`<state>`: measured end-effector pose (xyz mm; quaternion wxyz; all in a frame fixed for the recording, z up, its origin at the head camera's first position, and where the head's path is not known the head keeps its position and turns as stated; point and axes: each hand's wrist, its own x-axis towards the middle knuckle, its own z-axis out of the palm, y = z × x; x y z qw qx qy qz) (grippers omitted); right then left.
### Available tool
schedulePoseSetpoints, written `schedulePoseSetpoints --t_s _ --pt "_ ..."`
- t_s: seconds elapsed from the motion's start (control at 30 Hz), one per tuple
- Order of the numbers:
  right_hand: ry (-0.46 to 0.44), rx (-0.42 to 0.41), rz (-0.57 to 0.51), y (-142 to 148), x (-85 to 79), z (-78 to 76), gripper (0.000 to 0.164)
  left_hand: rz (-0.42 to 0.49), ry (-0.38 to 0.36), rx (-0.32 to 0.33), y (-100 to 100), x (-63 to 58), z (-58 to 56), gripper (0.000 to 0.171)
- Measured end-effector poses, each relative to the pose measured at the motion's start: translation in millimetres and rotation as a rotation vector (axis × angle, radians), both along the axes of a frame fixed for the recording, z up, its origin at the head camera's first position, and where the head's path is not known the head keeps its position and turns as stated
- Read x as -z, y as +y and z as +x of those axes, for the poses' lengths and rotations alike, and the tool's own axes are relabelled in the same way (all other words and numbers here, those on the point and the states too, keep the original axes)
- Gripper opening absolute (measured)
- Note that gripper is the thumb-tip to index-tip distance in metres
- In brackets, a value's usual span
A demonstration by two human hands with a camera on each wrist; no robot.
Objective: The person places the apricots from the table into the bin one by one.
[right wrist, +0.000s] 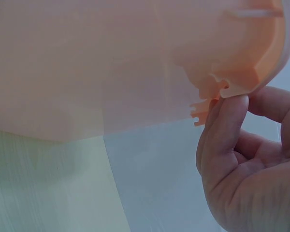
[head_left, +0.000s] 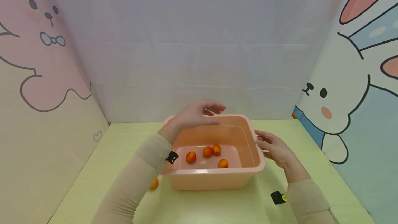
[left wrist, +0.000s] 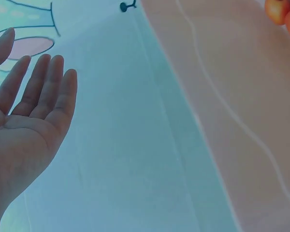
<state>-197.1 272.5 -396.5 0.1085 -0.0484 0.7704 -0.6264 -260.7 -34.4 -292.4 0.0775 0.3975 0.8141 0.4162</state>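
Observation:
A peach-coloured plastic basin [head_left: 214, 179] stands on the table with several small orange-red fruits [head_left: 207, 151] on its floor. My right hand [head_left: 275, 148] is at the basin's right side; in the right wrist view its fingers [right wrist: 227, 125] curl up under the rim and pinch its edge near a corner. Over the back left part of the basin, my left hand [head_left: 199, 115] is raised with fingers spread and holds nothing. Its bare palm [left wrist: 24, 140] shows in the left wrist view, apart from the basin's wall.
One more orange fruit [head_left: 153, 184] lies on the table left of the basin, partly hidden by my left sleeve [head_left: 133, 179]. A white cloth wall [head_left: 199, 51] rises behind the pale green table [head_left: 192, 208]. Panels with cartoon animals [head_left: 329, 92] flank both sides.

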Motion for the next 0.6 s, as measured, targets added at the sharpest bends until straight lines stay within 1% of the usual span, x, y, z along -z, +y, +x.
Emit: schedulePoseSetpoints --t_s 0.1,0.23,0.3,0.37,0.6 --pt "0.001 -0.002 -0.001 0 0.2 0.0 0.065 -0.007 0.024 -0.029 -12 -9.2 1.9 0.049" --pt "0.007 -0.008 -0.002 0 -0.5 -0.2 0.064 0.008 0.075 -0.034 -30 -16.4 4.9 0.048" --pt "0.011 -0.013 -0.006 0 -0.7 -0.2 0.064 0.017 0.102 -0.031 -40 -17.8 6.5 0.049" --pt "0.014 -0.016 -0.013 1 -0.2 -0.4 0.064 0.030 0.112 -0.036 -50 -17.9 8.4 0.049" --pt "0.021 -0.028 -0.048 5 4.6 -1.8 0.063 0.060 0.086 -0.098 -89 -15.9 17.5 0.051"
